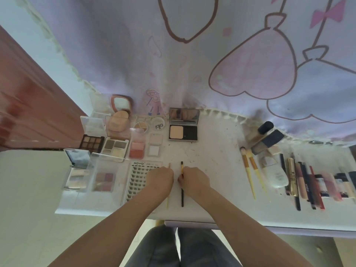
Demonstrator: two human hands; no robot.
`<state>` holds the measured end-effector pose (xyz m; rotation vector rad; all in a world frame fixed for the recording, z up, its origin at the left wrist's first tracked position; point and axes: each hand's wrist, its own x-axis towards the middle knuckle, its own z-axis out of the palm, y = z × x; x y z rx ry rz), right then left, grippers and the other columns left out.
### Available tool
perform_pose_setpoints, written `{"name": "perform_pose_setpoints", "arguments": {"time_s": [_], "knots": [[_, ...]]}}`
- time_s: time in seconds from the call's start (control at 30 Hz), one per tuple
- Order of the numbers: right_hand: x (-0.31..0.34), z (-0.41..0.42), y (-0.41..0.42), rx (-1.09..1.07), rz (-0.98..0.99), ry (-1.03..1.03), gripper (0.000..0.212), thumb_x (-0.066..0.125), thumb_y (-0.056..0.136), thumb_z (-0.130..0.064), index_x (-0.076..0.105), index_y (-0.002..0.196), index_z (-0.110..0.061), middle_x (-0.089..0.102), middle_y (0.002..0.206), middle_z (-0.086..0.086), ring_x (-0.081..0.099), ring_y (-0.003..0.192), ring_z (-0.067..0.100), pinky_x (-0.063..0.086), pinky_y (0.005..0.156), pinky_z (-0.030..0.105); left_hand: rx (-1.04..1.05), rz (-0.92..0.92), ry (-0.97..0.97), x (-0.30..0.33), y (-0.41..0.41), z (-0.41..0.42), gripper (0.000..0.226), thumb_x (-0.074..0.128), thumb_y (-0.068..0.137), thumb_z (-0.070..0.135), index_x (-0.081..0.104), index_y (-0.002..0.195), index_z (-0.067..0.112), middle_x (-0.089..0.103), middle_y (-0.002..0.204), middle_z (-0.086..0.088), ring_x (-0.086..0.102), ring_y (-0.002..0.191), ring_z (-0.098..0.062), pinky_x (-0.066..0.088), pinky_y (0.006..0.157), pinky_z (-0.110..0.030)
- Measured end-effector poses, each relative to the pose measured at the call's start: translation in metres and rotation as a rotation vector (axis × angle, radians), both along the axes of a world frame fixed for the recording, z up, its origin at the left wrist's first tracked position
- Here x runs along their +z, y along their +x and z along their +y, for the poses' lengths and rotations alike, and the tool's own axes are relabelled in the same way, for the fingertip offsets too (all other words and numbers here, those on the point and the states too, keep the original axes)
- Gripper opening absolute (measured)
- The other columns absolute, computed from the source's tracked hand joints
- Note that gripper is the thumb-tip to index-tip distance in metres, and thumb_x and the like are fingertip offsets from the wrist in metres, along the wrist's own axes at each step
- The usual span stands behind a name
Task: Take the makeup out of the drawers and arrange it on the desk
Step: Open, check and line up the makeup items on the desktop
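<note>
Nearby, palettes (115, 146) left; lipsticks (316, 186) right

On the white bench (212, 151), open palettes (115, 147) lie left, two thin brushes (182, 189) lie centre, and the row of pencils and tubes (308, 182) lies right.

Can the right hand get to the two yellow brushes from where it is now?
Probably yes. The right hand is pinching a black brush, so it would likely have to set that down first. The desk between it and the yellow brushes is bare, with nothing in the way.
</note>
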<state>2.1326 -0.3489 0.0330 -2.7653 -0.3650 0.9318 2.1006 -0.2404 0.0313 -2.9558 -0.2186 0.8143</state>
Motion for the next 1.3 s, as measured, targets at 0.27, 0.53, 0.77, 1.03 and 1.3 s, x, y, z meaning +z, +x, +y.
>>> {"name": "perform_pose_setpoints", "arguments": {"time_s": [0.27,0.53,0.77,1.03,1.3], "knots": [[0.029,-0.106,0.039,-0.249,-0.232,0.013,0.025,0.039,0.098,-0.033,0.054,0.097,-0.012,0.064,0.092,0.007,0.053,0.075,0.021,0.042,0.063,0.028,-0.092,-0.213,-0.289,0.022,0.040,-0.063,0.036,0.031,0.100,0.036,0.058,0.102,0.012,0.062,0.096,-0.007,0.060,0.088,-0.025,0.033,0.063,-0.029],[0.021,-0.197,0.076,-0.231,-0.215,-0.223,0.026,0.039,0.097,-0.020,0.053,0.117,-0.012,0.059,0.113,0.008,0.059,0.101,0.024,0.043,0.071,0.027,-0.217,-0.193,-0.337,0.000,0.090,-0.185,0.031,0.033,0.099,0.032,0.057,0.100,0.013,0.061,0.084,-0.001,0.062,0.078,-0.021,0.025,0.048,-0.024],[0.012,-0.178,0.085,-0.191,-0.098,-0.182,0.022,0.040,0.095,-0.018,0.059,0.101,-0.008,0.062,0.097,0.011,0.058,0.083,0.028,0.038,0.062,0.031,-0.077,-0.071,-0.304,-0.006,0.101,-0.180,0.023,0.040,0.094,0.025,0.059,0.085,0.018,0.061,0.081,0.001,0.061,0.078,-0.019,0.039,0.060,-0.027],[0.015,-0.111,0.054,-0.073,-0.034,-0.055,0.015,0.044,0.094,-0.026,0.053,0.094,-0.014,0.058,0.087,0.004,0.047,0.068,0.018,0.034,0.052,0.026,-0.022,-0.035,-0.170,-0.001,0.049,-0.094,0.028,0.039,0.096,0.024,0.061,0.083,0.014,0.065,0.083,-0.002,0.056,0.067,-0.018,0.028,0.047,-0.024],[0.012,-0.051,0.009,-0.077,-0.023,0.025,0.027,0.042,0.096,-0.029,0.053,0.111,-0.010,0.053,0.082,0.003,0.059,0.081,0.022,0.039,0.061,0.028,0.001,-0.036,-0.140,-0.006,0.002,-0.045,0.029,0.038,0.098,0.028,0.063,0.089,0.015,0.065,0.086,-0.003,0.059,0.073,-0.021,0.033,0.056,-0.027]]}}
